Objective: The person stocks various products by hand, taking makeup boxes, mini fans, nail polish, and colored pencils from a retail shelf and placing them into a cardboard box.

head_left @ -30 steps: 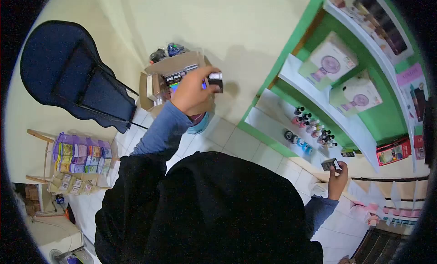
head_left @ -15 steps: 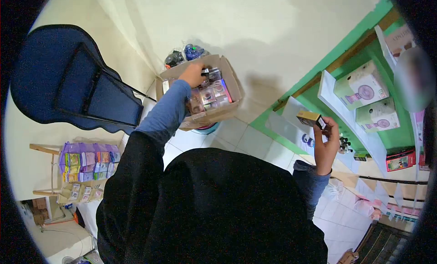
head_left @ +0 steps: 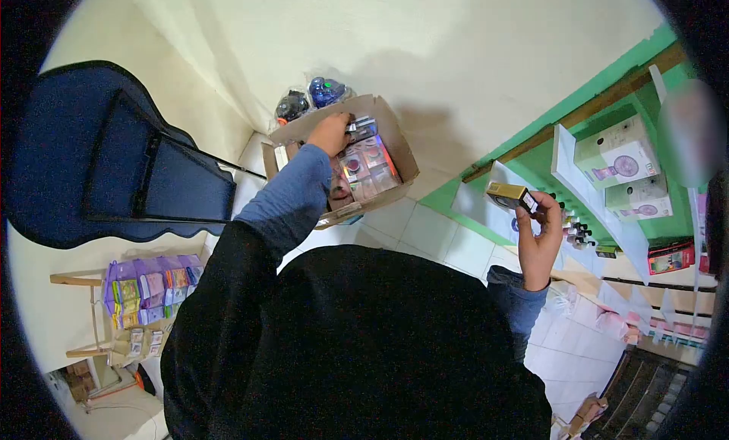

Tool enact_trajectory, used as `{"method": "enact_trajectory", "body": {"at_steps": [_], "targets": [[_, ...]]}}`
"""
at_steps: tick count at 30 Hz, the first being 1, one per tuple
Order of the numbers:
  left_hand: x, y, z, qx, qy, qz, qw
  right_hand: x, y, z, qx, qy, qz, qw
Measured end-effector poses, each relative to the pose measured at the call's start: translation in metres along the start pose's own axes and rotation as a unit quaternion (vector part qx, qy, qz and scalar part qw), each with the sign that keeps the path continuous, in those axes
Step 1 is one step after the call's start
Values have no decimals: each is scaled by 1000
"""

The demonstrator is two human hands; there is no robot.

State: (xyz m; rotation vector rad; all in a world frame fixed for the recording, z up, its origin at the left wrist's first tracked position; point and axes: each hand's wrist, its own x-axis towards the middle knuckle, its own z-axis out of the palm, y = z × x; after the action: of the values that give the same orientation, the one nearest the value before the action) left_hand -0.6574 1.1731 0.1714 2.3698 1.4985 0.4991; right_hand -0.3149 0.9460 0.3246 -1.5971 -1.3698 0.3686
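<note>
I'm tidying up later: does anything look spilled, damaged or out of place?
Nothing stands out: small boxes sit inside the open carton, the black-and-gold box in the right hand looks undamaged, and the visible floor shows no spill.

Two hands (head_left: 330, 134) (head_left: 541, 246), one carton (head_left: 403, 153), one gold box (head_left: 511, 195), two fan boxes (head_left: 616, 151) (head_left: 639, 200) show.

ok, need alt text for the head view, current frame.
A person's right hand holds a small gold-and-black box while the left hand is inside an open cardboard box of small packages. At picture right, white shelves against a green backing hold boxes picturing fans and small bottles.
</note>
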Motion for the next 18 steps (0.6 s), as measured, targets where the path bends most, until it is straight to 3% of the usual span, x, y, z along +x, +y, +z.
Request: {"method": "enact_trajectory", "body": {"at_steps": [6, 18], "targets": [[-8, -11, 6, 26, -20, -45, 998, 3, -3, 8, -14, -4, -2, 1000], [-9, 1, 7, 145, 27, -24, 989, 3, -13, 21, -12, -24, -29, 999]]}}
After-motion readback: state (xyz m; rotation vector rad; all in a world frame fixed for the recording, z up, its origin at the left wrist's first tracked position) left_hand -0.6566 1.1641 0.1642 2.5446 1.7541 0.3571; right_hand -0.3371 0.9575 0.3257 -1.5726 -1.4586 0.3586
